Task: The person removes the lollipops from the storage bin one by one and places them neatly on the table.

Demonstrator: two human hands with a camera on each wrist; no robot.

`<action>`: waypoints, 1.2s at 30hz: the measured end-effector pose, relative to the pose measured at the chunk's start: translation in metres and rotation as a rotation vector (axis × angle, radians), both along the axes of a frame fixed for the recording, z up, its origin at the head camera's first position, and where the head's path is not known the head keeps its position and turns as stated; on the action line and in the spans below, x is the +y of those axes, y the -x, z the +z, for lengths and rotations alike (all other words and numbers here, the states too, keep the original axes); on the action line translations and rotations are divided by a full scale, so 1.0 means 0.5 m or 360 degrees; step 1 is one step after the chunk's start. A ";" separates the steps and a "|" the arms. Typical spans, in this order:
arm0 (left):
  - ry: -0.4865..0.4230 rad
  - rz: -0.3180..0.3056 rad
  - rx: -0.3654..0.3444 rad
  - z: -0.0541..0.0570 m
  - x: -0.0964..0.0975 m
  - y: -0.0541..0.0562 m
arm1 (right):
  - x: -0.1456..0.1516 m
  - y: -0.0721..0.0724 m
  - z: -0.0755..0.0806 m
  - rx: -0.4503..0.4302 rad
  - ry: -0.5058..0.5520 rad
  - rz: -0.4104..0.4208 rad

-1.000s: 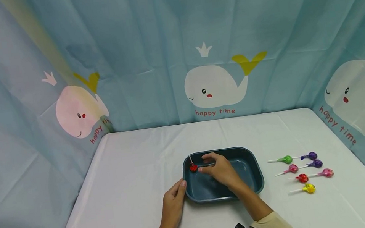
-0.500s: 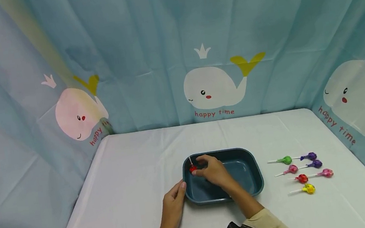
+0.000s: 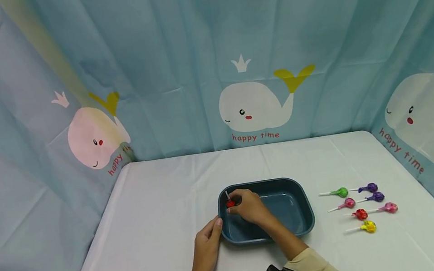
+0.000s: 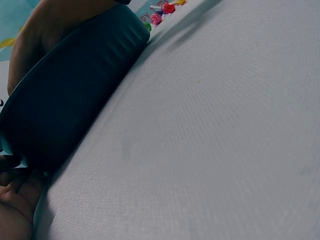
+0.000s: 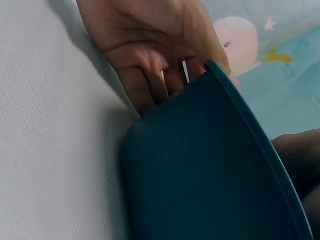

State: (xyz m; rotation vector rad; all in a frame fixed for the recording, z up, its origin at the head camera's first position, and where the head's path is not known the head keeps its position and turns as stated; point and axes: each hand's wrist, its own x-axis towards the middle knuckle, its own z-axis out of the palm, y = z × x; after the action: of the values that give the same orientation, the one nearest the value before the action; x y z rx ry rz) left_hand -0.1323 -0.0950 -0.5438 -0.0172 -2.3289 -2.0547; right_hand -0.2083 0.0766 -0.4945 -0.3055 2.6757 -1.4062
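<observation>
A dark teal rectangular tray (image 3: 289, 217) lies on the white-covered table. At its left end my left hand (image 3: 206, 246) grips the rim, thumb on top and fingers against the outer wall, as the right wrist view also shows the left hand (image 5: 155, 45). Inside the tray's left part, my right hand (image 3: 249, 207) pinches a red lollipop (image 3: 230, 203) between thumb and fingers. Its short white stick points up towards the far wall. The right hand (image 4: 45, 30) reaches over the rim in the left wrist view, where the lollipop is hidden.
Right of the tray lie several wrapped lollipops: green (image 3: 341, 192), purple (image 3: 368, 188), pink (image 3: 348, 203), red (image 3: 361, 214) and yellow (image 3: 368, 226). A blue whale-print curtain (image 3: 181, 112) stands behind and beside the table.
My right hand has moved left and slightly nearer, closing its fingers round the red lollipop. The stick has tipped and sits lower. My left hand keeps its place on the tray.
</observation>
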 end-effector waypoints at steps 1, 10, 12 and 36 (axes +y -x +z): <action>0.0001 0.0000 0.0001 0.000 0.000 0.000 | -0.001 -0.001 0.000 0.0012 0.0002 0.0008; 0.0017 0.0020 0.0039 0.005 0.002 -0.003 | -0.005 -0.006 -0.005 0.0080 -0.0096 0.0094; 0.0014 0.0016 0.0038 0.005 0.001 -0.003 | -0.006 -0.006 -0.006 0.0075 -0.0103 0.0103; 0.0045 0.0055 0.0003 0.003 0.002 -0.001 | 0.038 -0.027 -0.004 0.0047 -0.0004 0.0090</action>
State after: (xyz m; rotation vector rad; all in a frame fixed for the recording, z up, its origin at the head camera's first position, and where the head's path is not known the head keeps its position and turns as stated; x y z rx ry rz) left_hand -0.1320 -0.0941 -0.5424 0.0199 -2.3398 -2.0056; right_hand -0.1946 0.0955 -0.4967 -0.4017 2.6691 -1.3930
